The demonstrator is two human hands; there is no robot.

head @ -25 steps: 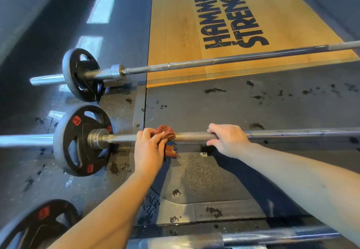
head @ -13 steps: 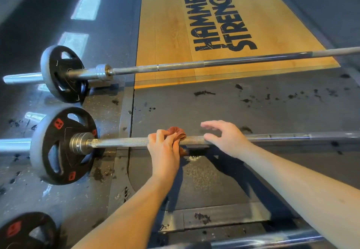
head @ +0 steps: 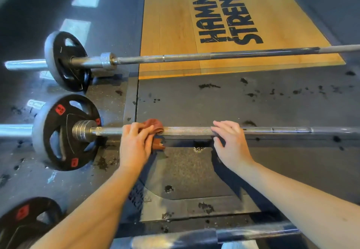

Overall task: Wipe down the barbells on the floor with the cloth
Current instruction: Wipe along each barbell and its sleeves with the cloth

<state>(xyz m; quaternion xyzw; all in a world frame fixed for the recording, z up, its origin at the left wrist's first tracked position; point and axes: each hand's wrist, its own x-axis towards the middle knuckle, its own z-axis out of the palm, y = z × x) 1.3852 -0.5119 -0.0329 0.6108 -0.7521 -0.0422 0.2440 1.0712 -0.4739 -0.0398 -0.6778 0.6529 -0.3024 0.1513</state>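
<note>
On the gym floor (head: 214,102), middle barbell (head: 187,131), left hand (head: 134,143) gripping brown cloth (head: 155,125) round its shaft near the plate (head: 66,131), right hand (head: 229,143) laid loosely on the shaft, fingers (head: 224,127) spread, both forearms (head: 97,209) stretched forward

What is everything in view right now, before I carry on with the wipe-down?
barbells: three, metal grey; far barbell across the platform, middle barbell under both grips, near barbell at the bottom edge.
weight plates: three, black; far plate, middle plate with red tags, near plate bottom left.
cloth: one, reddish-brown; wrapped over the middle barbell.
platform: one, light wood, black lettering; top centre.
floor: dark grey rubber, scuffed.
left-hand grip: holds the cloth on the middle barbell.
right-hand grip: fingers relaxed, resting on the bar beside it.
</note>
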